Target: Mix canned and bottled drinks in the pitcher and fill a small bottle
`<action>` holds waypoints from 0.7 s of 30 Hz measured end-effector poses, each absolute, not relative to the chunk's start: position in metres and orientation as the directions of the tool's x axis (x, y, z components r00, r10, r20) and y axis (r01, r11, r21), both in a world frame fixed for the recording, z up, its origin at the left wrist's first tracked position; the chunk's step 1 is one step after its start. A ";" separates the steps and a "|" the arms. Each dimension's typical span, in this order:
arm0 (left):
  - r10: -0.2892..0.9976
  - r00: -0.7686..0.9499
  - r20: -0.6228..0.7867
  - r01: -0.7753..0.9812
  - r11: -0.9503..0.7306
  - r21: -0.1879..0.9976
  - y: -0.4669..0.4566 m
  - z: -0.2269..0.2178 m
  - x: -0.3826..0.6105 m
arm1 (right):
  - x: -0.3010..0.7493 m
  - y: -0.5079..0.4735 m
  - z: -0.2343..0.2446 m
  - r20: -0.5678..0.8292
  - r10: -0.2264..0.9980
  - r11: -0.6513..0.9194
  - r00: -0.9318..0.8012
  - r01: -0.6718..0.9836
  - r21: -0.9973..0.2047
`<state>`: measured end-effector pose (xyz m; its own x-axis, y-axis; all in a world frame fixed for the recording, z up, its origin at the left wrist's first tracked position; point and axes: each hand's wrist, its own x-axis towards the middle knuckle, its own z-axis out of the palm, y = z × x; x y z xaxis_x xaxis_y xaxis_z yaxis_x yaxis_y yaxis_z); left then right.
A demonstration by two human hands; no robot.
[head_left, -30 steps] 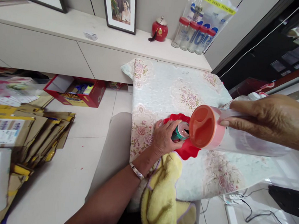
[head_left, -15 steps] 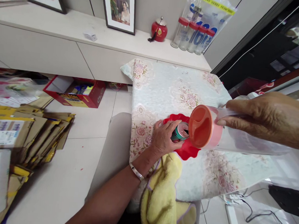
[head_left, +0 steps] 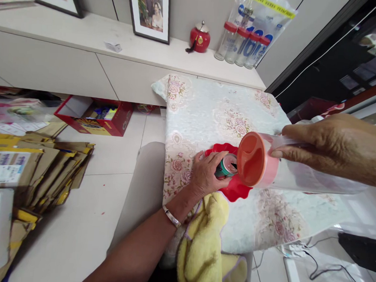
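Head view: the left hand (head_left: 205, 173) is wrapped around a small green can (head_left: 226, 166), its grip closed on the can's side with the opened top facing up and slightly tilted. The can stands on a red scalloped plate (head_left: 236, 188) near the front edge of the tabletop (head_left: 216, 104). The right hand (head_left: 332, 147) clasps a clear plastic pitcher (head_left: 301, 174) by its body, held almost on its side so that its orange lid (head_left: 254, 159) comes just beside the can's mouth (whether they touch I cannot tell).

The can is thin metal, light and likely to dent if squeezed; its middle is the safe place to hold. The pitcher looks stiff, smooth and probably slippery, and it seems nearly empty, so light.

A yellow towel (head_left: 205, 241) hangs over the near edge just beside the plate. The floral cloth leaves open room behind the plate towards the wall shelf with its row of jars (head_left: 242, 46). To the left the tabletop drops to the floor, where flattened cardboard (head_left: 35, 164) lies well apart.
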<state>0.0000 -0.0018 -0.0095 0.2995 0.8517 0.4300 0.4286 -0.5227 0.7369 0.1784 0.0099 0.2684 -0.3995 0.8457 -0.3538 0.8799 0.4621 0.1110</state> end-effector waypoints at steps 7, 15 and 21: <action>0.860 0.312 0.404 0.434 -0.508 0.744 -0.003 -0.008 0.000 | 0.173 0.009 0.270 -0.355 0.850 0.455 -0.390 0.883 0.120; 0.855 0.309 0.416 0.424 -0.515 0.745 -0.002 -0.009 0.000 | 0.174 0.010 0.269 -0.340 0.844 0.480 -0.414 0.866 0.137; 0.861 0.310 0.404 0.428 -0.505 0.749 -0.002 -0.008 0.000 | 0.173 0.009 0.269 -0.345 0.844 0.479 -0.411 0.867 0.137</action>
<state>-0.0001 -0.0019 -0.0077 0.3096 0.8608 0.4039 0.4280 -0.5055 0.7492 0.1734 0.0095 0.2689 -0.4112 0.8439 -0.3446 0.8673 0.4785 0.1370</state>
